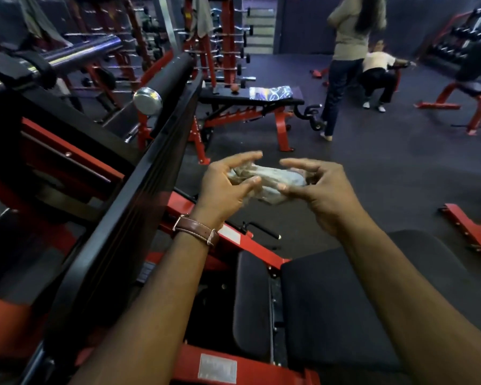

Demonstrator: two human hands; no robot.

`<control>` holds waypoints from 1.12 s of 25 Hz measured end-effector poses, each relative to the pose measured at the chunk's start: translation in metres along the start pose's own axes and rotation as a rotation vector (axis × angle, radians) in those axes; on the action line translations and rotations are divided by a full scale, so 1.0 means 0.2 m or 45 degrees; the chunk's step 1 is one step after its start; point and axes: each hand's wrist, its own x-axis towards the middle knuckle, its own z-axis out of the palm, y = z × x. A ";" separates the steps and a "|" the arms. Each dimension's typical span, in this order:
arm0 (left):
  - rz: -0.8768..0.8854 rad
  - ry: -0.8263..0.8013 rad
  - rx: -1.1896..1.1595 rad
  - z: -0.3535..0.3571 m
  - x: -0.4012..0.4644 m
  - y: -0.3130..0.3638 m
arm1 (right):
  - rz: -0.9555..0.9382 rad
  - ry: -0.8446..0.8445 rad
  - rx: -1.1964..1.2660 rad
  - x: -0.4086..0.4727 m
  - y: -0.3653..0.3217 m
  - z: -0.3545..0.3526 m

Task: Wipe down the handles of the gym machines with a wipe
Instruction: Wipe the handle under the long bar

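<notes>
A crumpled pale wipe (270, 180) is stretched between both my hands in the middle of the view, above the dark floor. My left hand (228, 187), with a brown watch strap on the wrist, pinches its left end with thumb and curled fingers. My right hand (317, 187) pinches its right end. A long black padded machine arm (139, 190) runs diagonally just left of my left hand, up to a black roller pad (175, 76) with a chrome end cap (147, 101). A chrome bar (86, 50) lies at the upper left.
Below my arms is a black seat pad (345, 295) on a red frame (233, 243). A red-and-black bench (250, 102) with a patterned cloth stands ahead. A standing person (347, 62) and a crouching person (378, 76) are at the back right, near dumbbell racks (461, 37).
</notes>
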 end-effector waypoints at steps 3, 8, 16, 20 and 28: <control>-0.024 0.243 0.388 -0.02 0.05 -0.01 | -0.070 -0.182 -0.428 0.14 -0.02 0.05; -0.040 0.591 0.642 0.05 0.19 -0.04 | 0.135 -0.383 0.497 0.33 -0.03 0.17; -0.242 1.127 0.364 0.13 0.32 0.03 | 0.237 -0.449 0.802 0.58 -0.11 0.28; -0.096 1.655 -0.329 0.01 0.34 0.19 | -0.630 -0.272 0.153 0.70 -0.17 0.48; 0.045 1.793 0.191 -0.32 0.38 0.33 | -1.390 -0.418 -0.080 0.75 -0.22 0.90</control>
